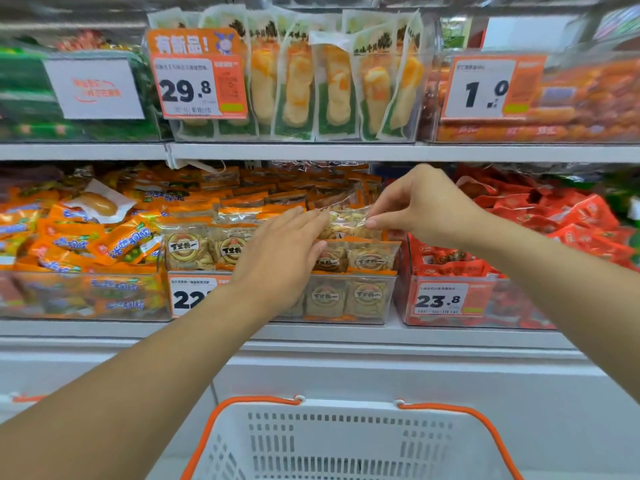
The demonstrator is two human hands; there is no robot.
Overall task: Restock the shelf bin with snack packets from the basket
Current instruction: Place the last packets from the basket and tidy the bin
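Both hands reach into the clear shelf bin in the middle of the lower shelf; the right hand pinches the edge of a clear-topped snack packet between thumb and fingertips, holding it just above the rows of matching packets standing in that bin; the left hand lies flat with fingers nearly straight, its fingertips touching the packet's left edge and its palm over the front row; a price tag on the bin's front is half hidden by the left wrist; below, a white basket with orange handles sits near the bottom edge, and what it holds cannot be seen; neighbouring bins hold orange sachets to the left and red packets to the right.
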